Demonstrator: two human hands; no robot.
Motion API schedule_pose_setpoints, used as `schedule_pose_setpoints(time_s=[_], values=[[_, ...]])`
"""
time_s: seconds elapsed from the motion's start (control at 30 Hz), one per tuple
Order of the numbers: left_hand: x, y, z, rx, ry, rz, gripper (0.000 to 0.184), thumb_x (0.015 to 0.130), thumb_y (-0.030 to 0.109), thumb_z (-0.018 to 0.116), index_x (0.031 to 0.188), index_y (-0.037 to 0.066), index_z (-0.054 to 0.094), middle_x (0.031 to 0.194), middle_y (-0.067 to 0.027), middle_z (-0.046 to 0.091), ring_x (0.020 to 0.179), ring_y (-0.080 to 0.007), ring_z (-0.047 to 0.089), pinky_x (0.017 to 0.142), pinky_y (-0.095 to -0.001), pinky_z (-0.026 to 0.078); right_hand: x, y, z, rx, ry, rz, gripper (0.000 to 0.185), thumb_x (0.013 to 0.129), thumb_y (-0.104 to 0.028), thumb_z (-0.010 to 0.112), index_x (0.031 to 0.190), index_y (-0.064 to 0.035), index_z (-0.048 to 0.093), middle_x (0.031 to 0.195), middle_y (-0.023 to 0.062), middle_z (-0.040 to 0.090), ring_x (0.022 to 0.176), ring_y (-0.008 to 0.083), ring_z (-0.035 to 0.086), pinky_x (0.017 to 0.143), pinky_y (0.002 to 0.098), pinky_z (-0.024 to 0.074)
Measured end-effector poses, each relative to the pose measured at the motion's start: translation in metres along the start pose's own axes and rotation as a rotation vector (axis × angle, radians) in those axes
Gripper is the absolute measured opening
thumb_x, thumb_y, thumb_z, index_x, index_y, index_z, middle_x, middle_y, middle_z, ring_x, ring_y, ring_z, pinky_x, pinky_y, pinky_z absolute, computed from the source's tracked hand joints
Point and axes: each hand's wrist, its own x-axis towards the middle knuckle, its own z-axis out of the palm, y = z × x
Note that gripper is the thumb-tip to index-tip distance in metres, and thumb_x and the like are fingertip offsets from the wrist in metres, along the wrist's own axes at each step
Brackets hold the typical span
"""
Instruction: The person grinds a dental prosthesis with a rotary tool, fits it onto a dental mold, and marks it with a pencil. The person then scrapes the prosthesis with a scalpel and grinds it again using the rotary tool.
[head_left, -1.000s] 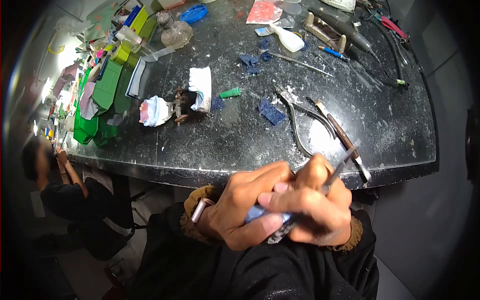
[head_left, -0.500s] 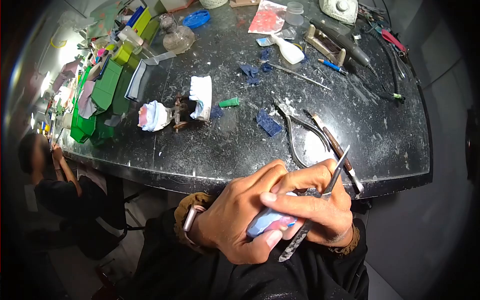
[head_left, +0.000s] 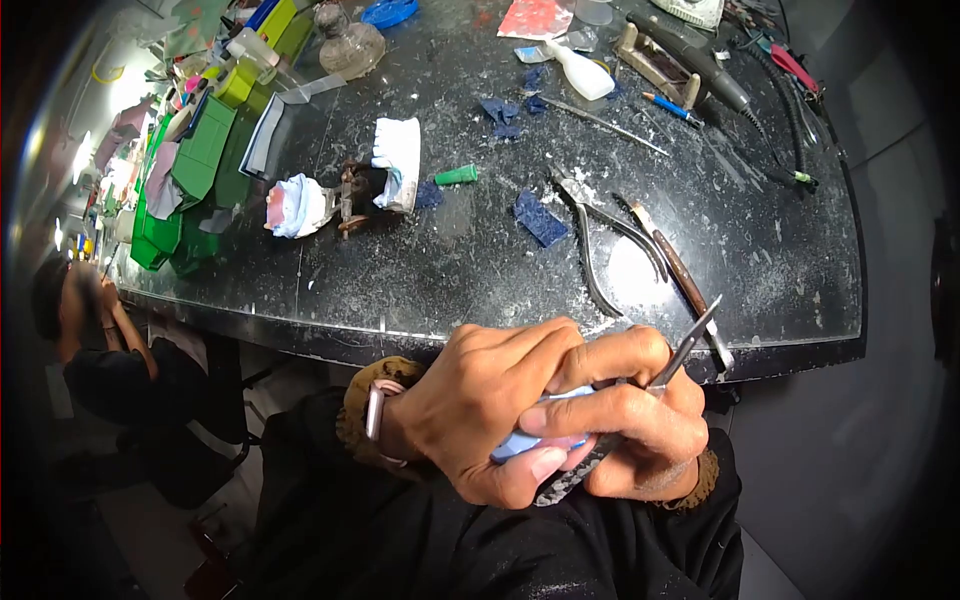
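My left hand (head_left: pixel 490 410), with a watch at its wrist, is closed around a blue dental cast (head_left: pixel 515 447) with a pink patch. Fingers of both hands hide most of the cast. A slim carving knife (head_left: pixel 685 345) is gripped in my right hand (head_left: pixel 640 420); its pointed metal end sticks out up and right, and its dark, white-speckled handle runs under the fingers beside the cast. My right hand's fingers also press against the cast. Both hands are together just off the table's front edge.
On the dusty black table (head_left: pixel 450 270) lie pliers (head_left: pixel 595 235), a brown-handled tool (head_left: pixel 680 270), blue wax scraps (head_left: pixel 540 220) and a green cap (head_left: pixel 456 175). Dental models on an articulator (head_left: pixel 350 200) stand left. A handpiece (head_left: pixel 690 65) rests behind right. Another person (head_left: pixel 135 375) sits far left.
The carving knife has shifted slightly in my right hand, its handle end now closer to my left thumb. Less of the cast shows between my fingers. The table view has moved slightly.
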Motion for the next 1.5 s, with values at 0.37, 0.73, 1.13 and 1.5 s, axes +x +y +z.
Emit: schedule_pose_setpoints(time_s=[0.37,0.73,1.13,1.5], values=[[-0.011,0.006,0.014,-1.209,0.239,-0.541,0.051,0.083,0.035,0.038,0.119,-0.002,0.037,0.097,-0.0132,0.051,0.076,-0.0175,0.053,0.067,-0.0276,0.045,0.012,0.004,-0.003,-0.246,0.173,0.101,0.04,0.067,-0.027,0.074,0.098,-0.0038,0.065,0.096,0.0119,0.063,0.082,0.0231,0.058,0.072,0.0304,0.042],[-0.007,0.01,0.017,-1.407,0.447,-0.549,0.062,0.079,0.051,0.044,0.108,-0.003,0.041,0.112,-0.0235,0.048,0.098,-0.0302,0.054,0.082,-0.0399,0.046,0.001,-0.001,0.006,-0.33,0.314,-0.031,0.042,0.055,-0.028,0.084,0.091,-0.013,0.067,0.099,0.0034,0.064,0.077,0.0167,0.053,0.065,0.0276,0.0407],[-0.017,0.002,0.018,-1.587,0.272,-0.362,0.066,0.076,0.048,0.044,0.12,-0.001,0.036,0.119,-0.0161,0.043,0.111,-0.0222,0.043,0.092,-0.0356,0.035,0.0,0.0,0.008,-0.344,0.333,-0.057,0.037,0.055,-0.022,0.084,0.087,-0.0137,0.069,0.097,0.0025,0.064,0.076,0.0154,0.051,0.061,0.0259,0.0393],[-0.012,0.009,0.017,-1.448,0.271,-0.469,0.066,0.076,0.046,0.047,0.119,-0.003,0.037,0.123,-0.0178,0.041,0.117,-0.0229,0.041,0.096,-0.036,0.032,-0.003,0.002,0.006,-0.333,0.338,-0.055,0.035,0.056,-0.015,0.084,0.088,-0.0142,0.069,0.097,0.0027,0.064,0.078,0.016,0.051,0.061,0.026,0.0411]])
